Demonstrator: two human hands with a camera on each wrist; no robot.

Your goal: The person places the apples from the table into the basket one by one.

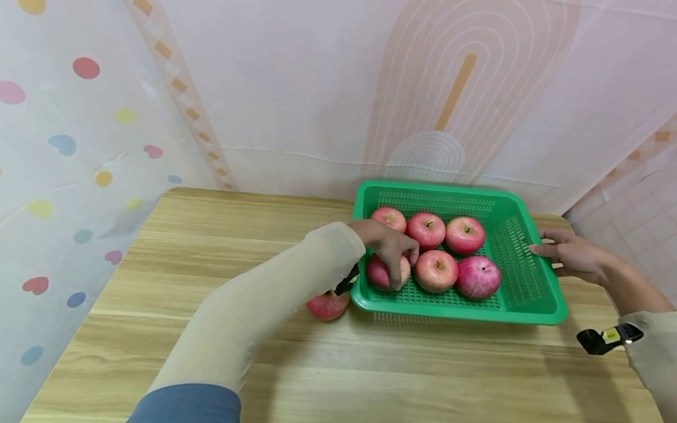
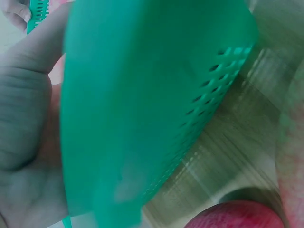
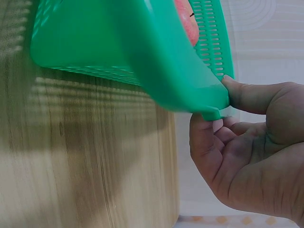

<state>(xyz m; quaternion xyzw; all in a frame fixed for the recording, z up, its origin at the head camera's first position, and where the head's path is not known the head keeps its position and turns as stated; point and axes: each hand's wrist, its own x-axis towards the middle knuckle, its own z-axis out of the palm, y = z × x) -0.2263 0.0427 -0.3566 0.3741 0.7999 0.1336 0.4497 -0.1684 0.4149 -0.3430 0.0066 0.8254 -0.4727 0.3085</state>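
A green plastic basket [image 1: 534,308] stands on the wooden table with several red apples in it, set in two rows at its left and middle. My left hand [image 1: 390,249] reaches over the basket's left rim and grips the front-left apple [image 1: 378,273] from above. In the left wrist view the basket's wall hides that apple mostly. My right hand [image 1: 573,255] holds the basket's right rim; in the right wrist view the thumb [image 3: 251,97] lies over the rim and the other fingers are curled beneath it.
Outside the basket, beside its left wall, an apple [image 1: 328,306] lies on the table [image 1: 211,235], partly behind my left sleeve. The left wrist view shows another apple [image 2: 294,152] close by. A patterned cloth [image 1: 296,88] hangs right behind the table.
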